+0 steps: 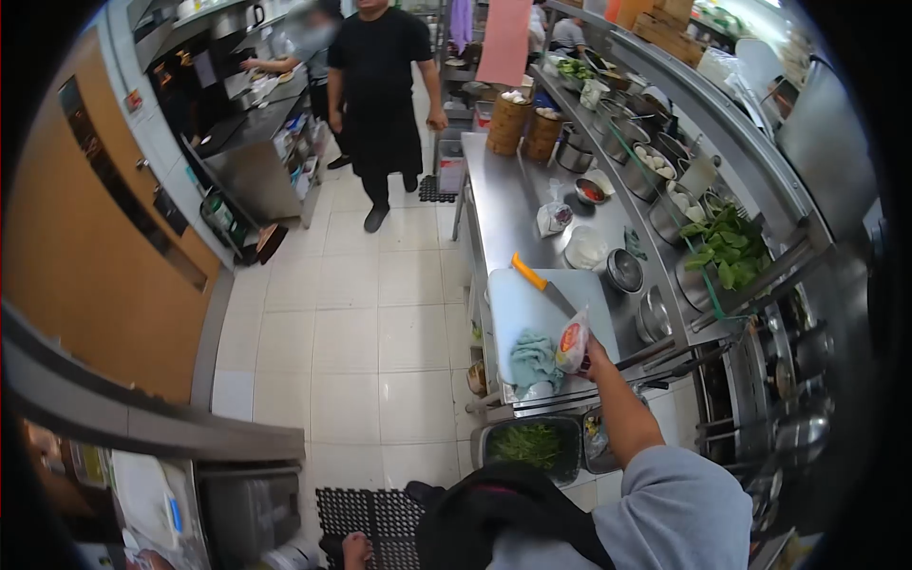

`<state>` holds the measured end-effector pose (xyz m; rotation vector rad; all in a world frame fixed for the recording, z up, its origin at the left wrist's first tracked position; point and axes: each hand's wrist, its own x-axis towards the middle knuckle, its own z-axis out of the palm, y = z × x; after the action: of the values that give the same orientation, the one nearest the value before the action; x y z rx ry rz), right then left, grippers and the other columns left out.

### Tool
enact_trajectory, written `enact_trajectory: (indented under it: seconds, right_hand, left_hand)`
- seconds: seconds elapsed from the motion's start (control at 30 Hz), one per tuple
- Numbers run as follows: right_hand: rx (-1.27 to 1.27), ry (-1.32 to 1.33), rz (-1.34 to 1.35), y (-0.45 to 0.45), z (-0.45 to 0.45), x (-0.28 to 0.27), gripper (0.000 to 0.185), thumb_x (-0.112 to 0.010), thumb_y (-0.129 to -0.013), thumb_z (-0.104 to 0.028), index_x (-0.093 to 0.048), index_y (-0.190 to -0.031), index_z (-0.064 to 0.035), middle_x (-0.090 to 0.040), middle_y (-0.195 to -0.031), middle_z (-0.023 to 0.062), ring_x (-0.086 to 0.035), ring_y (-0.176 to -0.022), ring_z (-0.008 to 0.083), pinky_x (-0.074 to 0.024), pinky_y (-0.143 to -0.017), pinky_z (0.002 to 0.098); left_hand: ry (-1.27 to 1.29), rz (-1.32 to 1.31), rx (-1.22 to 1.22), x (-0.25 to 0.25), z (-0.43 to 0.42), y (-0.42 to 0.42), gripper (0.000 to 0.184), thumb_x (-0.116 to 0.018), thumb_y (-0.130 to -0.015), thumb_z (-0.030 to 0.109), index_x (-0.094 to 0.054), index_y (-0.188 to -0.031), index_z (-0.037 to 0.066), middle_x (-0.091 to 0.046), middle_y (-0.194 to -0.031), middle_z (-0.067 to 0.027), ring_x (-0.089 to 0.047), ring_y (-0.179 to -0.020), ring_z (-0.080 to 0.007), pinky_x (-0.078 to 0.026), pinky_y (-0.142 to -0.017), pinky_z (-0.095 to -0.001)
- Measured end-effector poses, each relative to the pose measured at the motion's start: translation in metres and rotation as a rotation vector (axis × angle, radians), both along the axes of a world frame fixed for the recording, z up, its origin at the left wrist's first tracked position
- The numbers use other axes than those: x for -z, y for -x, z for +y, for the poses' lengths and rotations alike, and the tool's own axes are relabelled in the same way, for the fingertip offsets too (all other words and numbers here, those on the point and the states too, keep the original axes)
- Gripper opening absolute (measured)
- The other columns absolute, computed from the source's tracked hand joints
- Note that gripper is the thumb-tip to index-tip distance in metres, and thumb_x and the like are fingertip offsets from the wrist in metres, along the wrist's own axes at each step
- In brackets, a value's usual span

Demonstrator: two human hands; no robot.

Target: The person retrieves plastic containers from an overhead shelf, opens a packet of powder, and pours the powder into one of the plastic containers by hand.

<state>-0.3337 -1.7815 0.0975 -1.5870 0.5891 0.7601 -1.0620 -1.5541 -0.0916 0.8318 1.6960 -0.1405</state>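
Observation:
My right hand point(595, 361) grips a clear plastic bag with a red and orange label point(573, 342) over the near part of a white cutting board point(513, 304). Right by the bag, a crumpled green cloth point(536, 357) lies on the board. Behind them rests a knife with a yellow handle point(528, 272), its blade pointing toward the bag. Low at my left side hangs my left hand point(356, 549), fingers curled, with nothing visible in it. The bag's contents are mostly hidden.
A steel counter point(508, 214) carries bamboo steamers point(509, 125), bowls and a lidded pot point(624, 271). Leafy greens point(731, 249) and pots line the right shelf. Below the board sits a tub of cut greens point(527, 445). A person in black point(380, 85) stands in the aisle; another works behind.

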Motion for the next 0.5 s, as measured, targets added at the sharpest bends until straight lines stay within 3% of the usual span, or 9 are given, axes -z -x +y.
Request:
enact_trajectory:
  seconds: [0.07, 0.13, 0.2, 0.27, 0.33, 0.37, 0.4, 0.43, 0.5]
  right_hand:
    - [0.084, -0.054, -0.008, 0.004, -0.025, 0.02, 0.062, -0.051, -0.087, -0.066, -0.06, -0.121, -0.0142, -0.061, -0.116, 0.0089, -0.056, -0.107, 0.0295, -0.0446, -0.09, 0.0526]
    - [0.11, 0.111, -0.185, 0.021, -0.054, 0.047, 0.056, -0.052, -0.088, -0.065, -0.061, -0.113, -0.015, -0.062, -0.105, 0.0074, -0.059, -0.093, 0.0256, -0.0507, -0.075, 0.048]
    - [0.096, 0.018, -0.182, 0.065, -0.077, 0.058, 0.038, -0.053, -0.09, -0.049, -0.058, -0.106, -0.0145, -0.057, -0.092, 0.0069, -0.055, -0.077, 0.0213, -0.0477, -0.059, 0.0408]
    - [0.119, 0.105, -0.061, 0.124, -0.08, 0.066, 0.024, -0.052, -0.092, -0.037, -0.058, -0.091, -0.0135, -0.053, -0.075, 0.0034, -0.051, -0.063, 0.0175, -0.0445, -0.051, 0.035]
    - [-0.11, 0.064, 0.101, 0.169, -0.072, 0.07, 0.017, -0.052, -0.091, -0.026, -0.055, -0.078, -0.014, -0.048, -0.064, 0.0006, -0.046, -0.052, 0.0164, -0.044, -0.049, 0.0323]
    - [-0.217, -0.178, 0.077, 0.189, -0.068, 0.077, 0.013, -0.055, -0.09, -0.019, -0.058, -0.079, -0.012, -0.05, -0.064, 0.0009, -0.049, -0.052, 0.0159, -0.0442, -0.048, 0.0299]
    - [-0.254, 0.021, -0.012, 0.205, -0.037, 0.061, 0.009, -0.059, -0.09, -0.018, -0.062, -0.088, -0.0093, -0.057, -0.069, 0.0032, -0.055, -0.056, 0.0153, -0.0467, -0.05, 0.0298]
    - [-0.271, -0.049, 0.037, 0.21, -0.012, 0.051, 0.016, -0.059, -0.091, -0.018, -0.065, -0.102, -0.0069, -0.063, -0.078, 0.0051, -0.061, -0.063, 0.016, -0.0504, -0.054, 0.0305]
    - [-0.444, -0.056, 0.002, 0.2, 0.039, 0.056, 0.026, -0.059, -0.096, -0.024, -0.064, -0.114, -0.0072, -0.066, -0.089, 0.0045, -0.065, -0.074, 0.0165, -0.0533, -0.063, 0.0293]
  left_hand:
    - [-0.092, -0.047, 0.081, 0.002, 0.066, -0.003, 0.01, -0.05, -0.091, 0.012, -0.059, -0.093, 0.008, -0.056, -0.066, -0.0052, -0.052, -0.049, -0.0145, -0.041, -0.04, -0.0279]
    - [-0.096, -0.117, 0.068, 0.008, 0.123, -0.015, 0.009, -0.049, -0.091, 0.013, -0.058, -0.092, 0.009, -0.055, -0.065, -0.0051, -0.052, -0.048, -0.0141, -0.039, -0.039, -0.027]
    - [-0.146, -0.15, 0.216, 0.006, 0.174, -0.04, 0.011, -0.051, -0.092, 0.015, -0.059, -0.096, 0.01, -0.056, -0.065, -0.0052, -0.051, -0.048, -0.0143, -0.041, -0.039, -0.0281]
    - [-0.162, -0.108, 0.232, -0.002, 0.204, -0.081, 0.014, -0.052, -0.093, 0.017, -0.06, -0.102, 0.009, -0.058, -0.069, -0.0056, -0.054, -0.052, -0.0144, -0.044, -0.042, -0.0293]
    - [-0.198, -0.137, 0.307, -0.006, 0.226, -0.122, 0.016, -0.055, -0.094, 0.018, -0.061, -0.105, 0.009, -0.062, -0.075, -0.0063, -0.057, -0.058, -0.0147, -0.047, -0.047, -0.0302]
    - [-0.182, -0.172, 0.366, -0.003, 0.234, -0.141, 0.017, -0.056, -0.094, 0.018, -0.061, -0.106, 0.008, -0.062, -0.077, -0.0064, -0.058, -0.06, -0.0148, -0.048, -0.049, -0.0302]
    - [-0.177, -0.205, 0.403, 0.001, 0.243, -0.159, 0.018, -0.056, -0.094, 0.019, -0.061, -0.107, 0.008, -0.063, -0.079, -0.0066, -0.059, -0.062, -0.015, -0.049, -0.051, -0.0302]
    - [-0.162, -0.221, 0.485, 0.002, 0.25, -0.178, 0.019, -0.058, -0.093, 0.019, -0.061, -0.109, 0.008, -0.065, -0.08, -0.0068, -0.06, -0.063, -0.0152, -0.05, -0.051, -0.0304]
    - [-0.142, -0.219, 0.621, -0.006, 0.265, -0.216, 0.021, -0.06, -0.091, 0.02, -0.063, -0.108, 0.009, -0.066, -0.08, -0.0064, -0.061, -0.063, -0.0144, -0.05, -0.05, -0.0295]
